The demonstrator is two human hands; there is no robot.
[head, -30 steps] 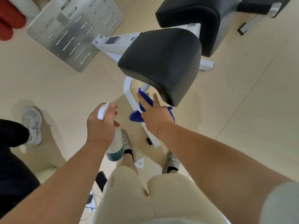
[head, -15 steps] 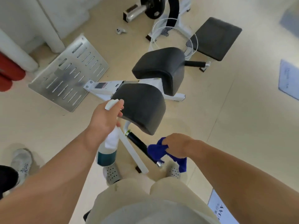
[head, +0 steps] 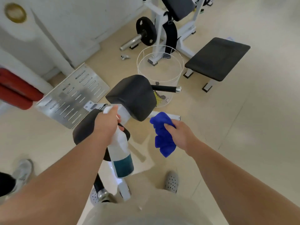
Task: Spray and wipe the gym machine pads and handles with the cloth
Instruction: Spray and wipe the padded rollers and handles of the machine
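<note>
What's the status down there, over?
Left hand gripping spray bottle. Right hand gripping blue cloth, off the pads. Upper pad ahead, unobstructed.

There's a white wire basket (head: 160, 69) sitting on the floor, kind of the middle of everything. Just right of it is a flat black bench (head: 217, 58). Behind it, a black weight plate (head: 146, 31) on a bar. Off to its left lies a slotted metal plate (head: 73, 95), and further left some red rolls (head: 16, 90).
</note>
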